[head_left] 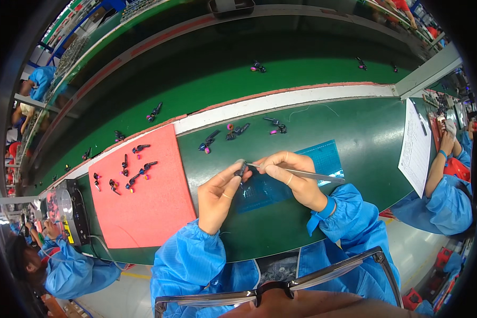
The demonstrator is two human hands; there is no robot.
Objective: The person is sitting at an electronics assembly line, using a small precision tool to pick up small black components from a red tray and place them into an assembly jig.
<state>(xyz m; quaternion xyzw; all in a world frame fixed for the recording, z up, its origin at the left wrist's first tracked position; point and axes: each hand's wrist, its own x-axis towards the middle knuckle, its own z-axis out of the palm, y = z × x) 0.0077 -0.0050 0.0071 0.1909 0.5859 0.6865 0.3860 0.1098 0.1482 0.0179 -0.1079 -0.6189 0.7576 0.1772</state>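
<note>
The left hand (215, 204) pinches a small dark part (241, 171) between the thumb and the fingers, and the right hand (298, 181) grips the metal tweezers (328, 178). The tip of the tweezers comes to the part from its right side; whether it really touches, I cannot tell. In my judgement, the part could slip or turn, because it is small and only the fingertips hold it; the tweezers could also slide and scratch it, if they are pushed at a wrong angle. The part is at the fingertips of the left hand, just beside those of the right hand, near the left end of the blue mat (323, 152). This mat lies on the green table (358, 122). Beyond the hands, similar dark pieces (209, 141) lie on the table, and others are on the pink sheet (153, 217) to the left.
</note>
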